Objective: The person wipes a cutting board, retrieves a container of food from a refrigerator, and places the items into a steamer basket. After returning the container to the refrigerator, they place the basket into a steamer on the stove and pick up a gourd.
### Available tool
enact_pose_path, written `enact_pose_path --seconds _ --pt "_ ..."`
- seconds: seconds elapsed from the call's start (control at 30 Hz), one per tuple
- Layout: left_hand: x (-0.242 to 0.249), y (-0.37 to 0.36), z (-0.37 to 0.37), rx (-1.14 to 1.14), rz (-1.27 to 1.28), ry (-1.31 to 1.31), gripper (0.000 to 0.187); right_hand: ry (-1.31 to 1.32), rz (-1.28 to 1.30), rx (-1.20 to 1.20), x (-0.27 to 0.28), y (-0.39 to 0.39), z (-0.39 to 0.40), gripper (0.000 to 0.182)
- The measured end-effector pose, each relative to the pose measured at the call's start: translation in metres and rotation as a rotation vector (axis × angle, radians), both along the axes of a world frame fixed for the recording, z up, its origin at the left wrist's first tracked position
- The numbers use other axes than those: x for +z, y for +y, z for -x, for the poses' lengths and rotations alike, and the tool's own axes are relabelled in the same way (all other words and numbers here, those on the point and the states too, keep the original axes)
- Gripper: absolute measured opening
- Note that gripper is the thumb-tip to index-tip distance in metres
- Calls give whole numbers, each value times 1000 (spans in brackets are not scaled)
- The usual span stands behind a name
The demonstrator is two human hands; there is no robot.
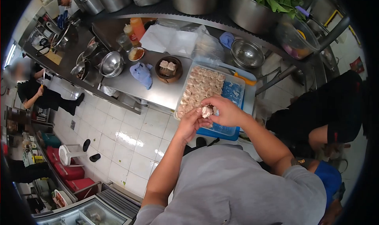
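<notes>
Between my two hands is a small pale dumpling (207, 112), above the near part of a plastic tray. My left hand (191, 124) touches its left side with curled fingers. On the right, my right hand (223, 111) pinches it from above and beside. Rows of similar dumplings (201, 85) fill the left part of the tray (241, 83), and its blue bottom shows at the right. Left of the tray stands a round bamboo steamer (161, 76) holding a few dumplings.
A blue cloth (141, 74), metal bowls (111, 63) and a sauce dish (136, 54) lie left of the steamer. An orange-handled tool (245, 80) rests by the tray. Pots (252, 12) stand on the shelf above. A co-worker (335, 106) is close at right, another person (43, 89) far left.
</notes>
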State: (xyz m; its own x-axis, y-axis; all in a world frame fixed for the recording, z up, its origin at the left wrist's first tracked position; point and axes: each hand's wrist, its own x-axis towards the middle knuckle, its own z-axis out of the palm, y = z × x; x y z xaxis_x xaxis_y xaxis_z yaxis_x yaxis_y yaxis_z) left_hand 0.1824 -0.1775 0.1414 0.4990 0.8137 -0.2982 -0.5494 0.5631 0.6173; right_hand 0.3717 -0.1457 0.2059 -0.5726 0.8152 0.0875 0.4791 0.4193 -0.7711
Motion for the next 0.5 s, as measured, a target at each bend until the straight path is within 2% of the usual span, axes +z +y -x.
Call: enact_pose_path --seconds 0.03,0.1,0.13,0.2,0.23,0.27,0.33,0.37,0.4,0.47,0.5 --pt "0 -3 2 5 -8 12 37 50 -7 9 1 -1 7 52" --pt "-1 -12 6 160 -54 -215 40 151 -31 23 8 -3 17 62" --pt "-1 -15 8 168 -65 -204 40 163 -39 33 7 -4 24 62" --pt "-1 -23 11 267 -70 -348 41 518 143 20 -5 -9 41 64" --pt "-15 -25 16 244 -103 -364 44 570 153 24 -14 -13 51 55" --pt "-11 -27 16 251 -110 -354 44 579 151 35 -12 -15 59 55" --pt "-5 -30 13 357 -107 -257 46 468 319 -34 -7 -18 69 47" --pt "-3 -30 18 338 -95 -329 49 416 82 -15 -10 -15 75 40" --pt "0 -31 21 346 -103 -322 49 423 79 -5 -10 -11 77 40" --pt "6 -36 26 336 -57 -462 50 307 -241 87 -3 -7 80 41" --pt "5 -37 31 342 -59 -457 50 312 -240 93 3 -7 82 41"
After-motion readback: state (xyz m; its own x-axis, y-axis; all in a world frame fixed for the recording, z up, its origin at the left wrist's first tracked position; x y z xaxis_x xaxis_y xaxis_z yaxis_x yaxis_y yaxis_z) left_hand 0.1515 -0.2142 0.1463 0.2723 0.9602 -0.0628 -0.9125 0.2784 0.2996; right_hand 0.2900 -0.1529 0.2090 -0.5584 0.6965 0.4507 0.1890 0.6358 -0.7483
